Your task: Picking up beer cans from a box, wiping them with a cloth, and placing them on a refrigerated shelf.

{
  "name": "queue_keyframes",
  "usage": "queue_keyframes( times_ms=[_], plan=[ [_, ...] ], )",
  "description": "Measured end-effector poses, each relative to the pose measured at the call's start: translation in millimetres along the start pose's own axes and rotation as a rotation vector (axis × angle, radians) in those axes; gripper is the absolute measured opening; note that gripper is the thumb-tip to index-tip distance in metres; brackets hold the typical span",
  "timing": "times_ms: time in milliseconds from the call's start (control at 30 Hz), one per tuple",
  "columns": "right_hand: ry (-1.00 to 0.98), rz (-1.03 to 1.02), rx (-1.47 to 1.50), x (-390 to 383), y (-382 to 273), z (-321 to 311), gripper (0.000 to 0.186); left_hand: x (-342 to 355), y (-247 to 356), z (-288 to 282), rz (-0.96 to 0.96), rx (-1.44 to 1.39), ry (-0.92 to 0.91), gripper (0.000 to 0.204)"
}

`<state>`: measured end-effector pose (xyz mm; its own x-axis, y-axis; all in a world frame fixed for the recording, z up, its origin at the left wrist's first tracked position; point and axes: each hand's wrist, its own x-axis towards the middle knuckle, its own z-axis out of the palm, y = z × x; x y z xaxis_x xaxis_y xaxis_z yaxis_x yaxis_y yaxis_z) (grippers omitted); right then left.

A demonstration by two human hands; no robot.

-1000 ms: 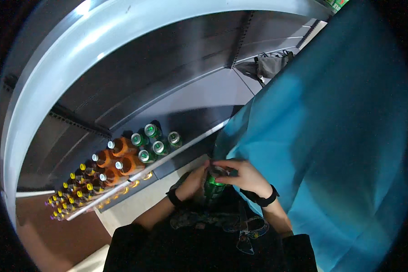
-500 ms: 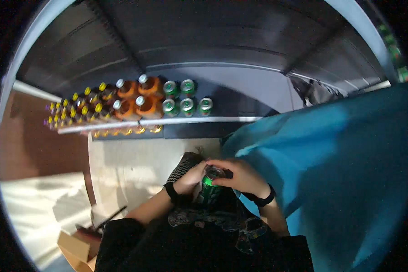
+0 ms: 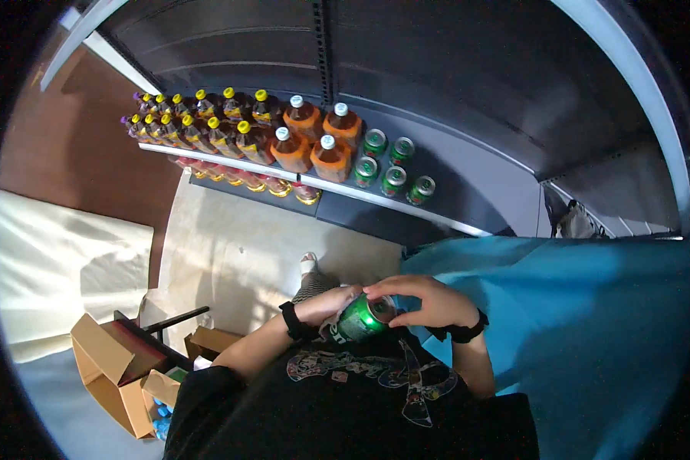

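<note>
A green drink can (image 3: 356,320) is held in front of my chest, tilted so that its silver top points up and to the right. My left hand (image 3: 329,304) grips it from the left side, its fingers partly hidden behind the can. My right hand (image 3: 431,301) curves around the top end, with the thumb near the rim and the fingertips over the upper edge. Beyond the hands, several matching green cans (image 3: 393,179) stand upright in two rows on a grey shelf (image 3: 483,178).
Left of the shelved cans stand orange-labelled bottles (image 3: 331,159) with white caps, then dark bottles (image 3: 224,138) with yellow caps. Gold-topped items (image 3: 307,193) sit on the lower level. Blue cloth (image 3: 575,307) hangs at right. Open cardboard boxes (image 3: 103,360) lie at lower left by a dark stool-like object (image 3: 142,349).
My view has turned, so the shelf now slants down to the right and the boxes show more. The can has tipped from nearly upright toward the right, still between both hands.
</note>
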<state>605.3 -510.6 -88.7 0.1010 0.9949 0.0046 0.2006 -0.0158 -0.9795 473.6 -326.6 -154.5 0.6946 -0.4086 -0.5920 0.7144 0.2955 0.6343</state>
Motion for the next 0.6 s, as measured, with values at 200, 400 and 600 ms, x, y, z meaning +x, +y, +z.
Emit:
queue_keyframes(
  times_ms=[200,400,600],
  plan=[
    [0.069,0.334,0.058,39.1,-8.5,21.7,0.058,-51.7,38.8,-21.2,-0.216,0.472,0.185,0.048],
    [0.023,0.394,0.055,99.2,13.1,55.0,0.051,-92.9,0.3,-77.2,0.424,0.794,0.39,0.053],
    [0.187,0.32,0.064,164.9,21.5,82.5,0.05,-118.9,-20.1,-142.7,0.402,0.22,0.466,0.056]
  ],
)
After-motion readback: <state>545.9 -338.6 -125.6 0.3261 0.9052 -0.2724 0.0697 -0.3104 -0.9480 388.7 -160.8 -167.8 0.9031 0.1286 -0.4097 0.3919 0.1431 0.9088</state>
